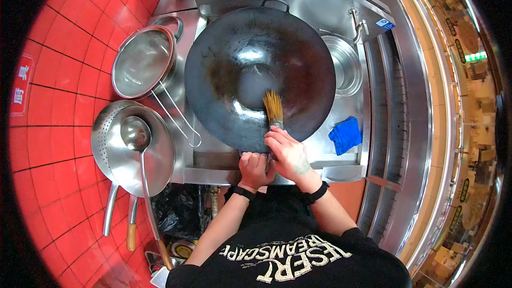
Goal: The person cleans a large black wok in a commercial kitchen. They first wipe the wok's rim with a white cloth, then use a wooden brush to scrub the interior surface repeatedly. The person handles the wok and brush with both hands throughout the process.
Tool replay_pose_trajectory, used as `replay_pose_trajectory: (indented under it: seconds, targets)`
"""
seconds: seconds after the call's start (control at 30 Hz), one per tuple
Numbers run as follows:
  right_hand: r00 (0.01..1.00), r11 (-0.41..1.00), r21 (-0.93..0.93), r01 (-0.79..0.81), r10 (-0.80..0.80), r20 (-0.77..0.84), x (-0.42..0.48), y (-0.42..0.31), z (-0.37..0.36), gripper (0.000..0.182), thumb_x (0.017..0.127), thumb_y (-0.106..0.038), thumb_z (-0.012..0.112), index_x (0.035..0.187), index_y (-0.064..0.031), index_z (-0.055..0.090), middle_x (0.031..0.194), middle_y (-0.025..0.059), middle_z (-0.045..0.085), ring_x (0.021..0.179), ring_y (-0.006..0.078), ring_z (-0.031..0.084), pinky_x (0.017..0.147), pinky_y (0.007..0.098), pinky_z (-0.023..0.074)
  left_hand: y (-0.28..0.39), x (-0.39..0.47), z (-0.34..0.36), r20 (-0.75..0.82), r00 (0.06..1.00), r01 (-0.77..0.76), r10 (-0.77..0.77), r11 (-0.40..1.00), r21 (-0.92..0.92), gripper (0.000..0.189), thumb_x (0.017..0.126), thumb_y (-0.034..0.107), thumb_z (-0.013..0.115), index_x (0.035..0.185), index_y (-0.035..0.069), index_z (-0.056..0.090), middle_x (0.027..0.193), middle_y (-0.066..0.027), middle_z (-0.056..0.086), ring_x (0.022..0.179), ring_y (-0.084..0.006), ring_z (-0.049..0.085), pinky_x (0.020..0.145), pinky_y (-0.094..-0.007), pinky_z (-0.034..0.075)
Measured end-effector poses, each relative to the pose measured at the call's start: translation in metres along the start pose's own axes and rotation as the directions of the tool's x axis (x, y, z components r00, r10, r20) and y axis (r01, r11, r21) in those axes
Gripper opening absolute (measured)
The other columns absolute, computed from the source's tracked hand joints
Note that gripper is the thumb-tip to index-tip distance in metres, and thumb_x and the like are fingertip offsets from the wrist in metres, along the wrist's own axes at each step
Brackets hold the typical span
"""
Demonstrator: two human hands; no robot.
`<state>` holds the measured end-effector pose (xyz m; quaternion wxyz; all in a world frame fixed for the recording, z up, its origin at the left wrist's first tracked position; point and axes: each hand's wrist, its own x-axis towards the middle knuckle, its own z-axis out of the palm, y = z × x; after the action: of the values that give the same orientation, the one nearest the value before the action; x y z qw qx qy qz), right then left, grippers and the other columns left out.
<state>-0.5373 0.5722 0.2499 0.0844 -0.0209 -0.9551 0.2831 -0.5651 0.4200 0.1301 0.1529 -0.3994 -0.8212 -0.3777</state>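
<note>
A large dark wok (pixel 224 124) sits on the steel stove in front of me, with a little cloudy liquid (pixel 255 84) pooled at its bottom. My right hand (pixel 290 154) grips a bamboo wok brush (pixel 273 106) over the near side of the wok. The brush's bristles point away from me, at the edge of the pool. At the wok's near rim my left hand (pixel 255 169) is closed around the near loop handle, which my fingers mostly hide. The far loop handle (pixel 276 0) stands free at the back.
Left of the wok sits a mesh strainer (pixel 144 62). Nearer me are a perforated skimmer (pixel 102 136), a steel pan (pixel 160 160) and a ladle (pixel 136 134). At right are a steel pot (pixel 346 68), a folded blue cloth (pixel 345 135) and a tap (pixel 357 26). Red tiles (pixel 56 104) line the left wall.
</note>
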Motion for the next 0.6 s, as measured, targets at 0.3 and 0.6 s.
replay_pose_trajectory:
  seconds: [0.3,0.6]
  targets:
    - [0.998,0.993,-0.09,0.071,-0.07,0.005,0.011,0.006,0.004,0.019,0.074,-0.006,0.068,0.092,-0.0034,0.062,0.106,0.0134,0.069,0.123,0.0354,0.065,0.1,0.0475,0.057,0.008,0.005,-0.002,0.077,0.997,-0.016,0.014,1.0,0.021,0.029,0.079,0.033,0.073,0.094,0.009,0.064,0.089,-0.0089,0.057,0.087,-0.0299,0.054,0.08,-0.043,0.043]
    - [0.994,0.988,-0.11,0.107,-0.106,0.015,0.011,0.02,0.005,0.015,0.074,-0.01,0.07,0.087,-0.0054,0.064,0.097,0.0123,0.07,0.116,0.0333,0.068,0.092,0.0436,0.0584,0.01,0.006,-0.004,0.2,0.98,-0.03,0.011,0.995,0.09,0.032,0.076,0.026,0.077,0.099,0.009,0.062,0.095,-0.0108,0.057,0.094,-0.0327,0.054,0.085,-0.0451,0.045]
